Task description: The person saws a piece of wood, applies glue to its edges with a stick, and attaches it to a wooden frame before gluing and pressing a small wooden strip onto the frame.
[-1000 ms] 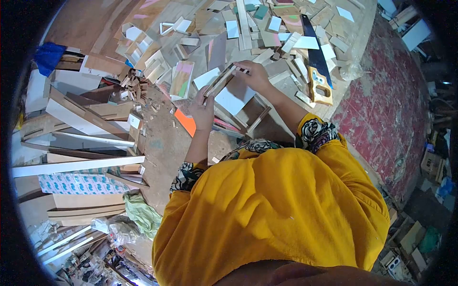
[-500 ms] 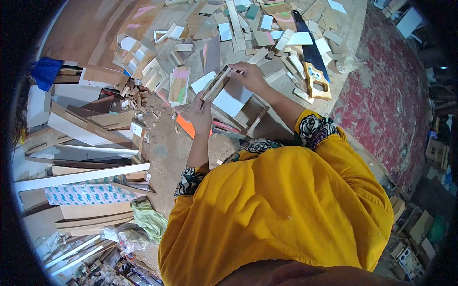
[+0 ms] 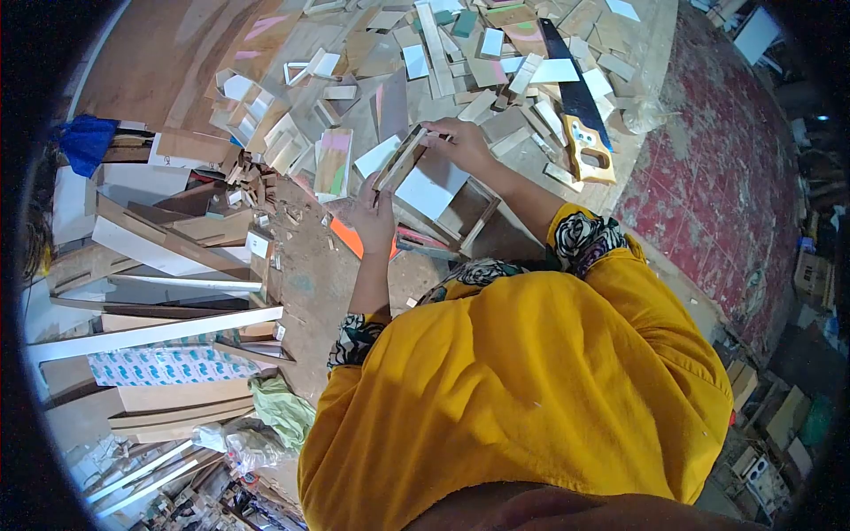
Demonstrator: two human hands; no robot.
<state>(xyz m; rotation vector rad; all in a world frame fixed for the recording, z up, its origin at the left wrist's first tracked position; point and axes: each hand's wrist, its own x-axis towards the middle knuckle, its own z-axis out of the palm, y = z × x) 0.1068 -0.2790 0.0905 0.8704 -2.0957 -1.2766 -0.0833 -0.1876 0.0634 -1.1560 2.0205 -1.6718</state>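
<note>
A narrow wooden frame piece (image 3: 403, 159) is held slanting between both hands above the work surface. My left hand (image 3: 372, 217) closes round its lower left end. At the upper right end my right hand (image 3: 459, 143) pinches it between thumb and fingers. Just below the piece lies a white panel (image 3: 431, 184), with an open wooden frame (image 3: 479, 219) beside it, close to my body. An orange sheet (image 3: 347, 237) is next to my left wrist.
A handsaw (image 3: 588, 150) with a yellow handle lies at the upper right among wood offcuts (image 3: 522, 75). Long boards (image 3: 159, 332) are stacked at the left, near a green cloth (image 3: 282, 411). A clear plastic bag (image 3: 645, 115) sits by the surface's right edge.
The held piece has turned slightly, showing more of its broad side. My left hand has shifted a little; both hands keep their hold.
</note>
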